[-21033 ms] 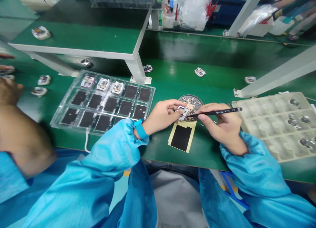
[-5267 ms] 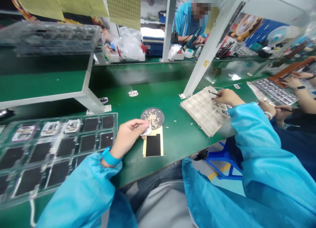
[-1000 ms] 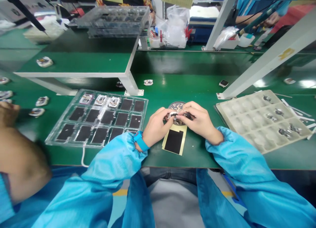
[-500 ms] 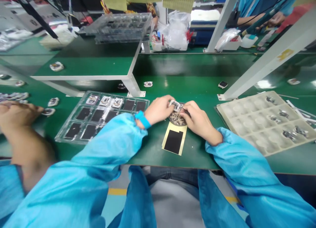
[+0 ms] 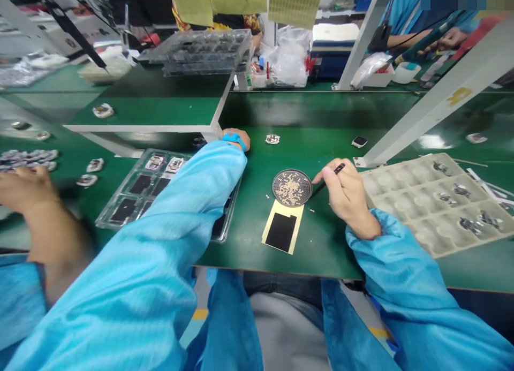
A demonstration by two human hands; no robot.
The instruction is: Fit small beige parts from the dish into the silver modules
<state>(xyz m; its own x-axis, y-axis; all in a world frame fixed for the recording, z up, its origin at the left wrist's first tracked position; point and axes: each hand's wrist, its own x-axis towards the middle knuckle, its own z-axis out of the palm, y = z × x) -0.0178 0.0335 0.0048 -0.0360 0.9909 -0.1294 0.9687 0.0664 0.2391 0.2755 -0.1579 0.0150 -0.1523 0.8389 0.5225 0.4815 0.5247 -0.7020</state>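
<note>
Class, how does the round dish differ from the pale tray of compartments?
The round dish is dark grey; the pale tray is cream and four-sided. The dish is small, the tray much larger. The dish holds tan bits, the tray silvery parts. Both rest on the green table.

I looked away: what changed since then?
The left hand moved off the round dish, forward and left to the shelf leg; its grip is hidden. A white part shows at a new spot beyond the dish. The right hand, holding a black tool, shifted right. Dish and pale tray stayed.
</note>
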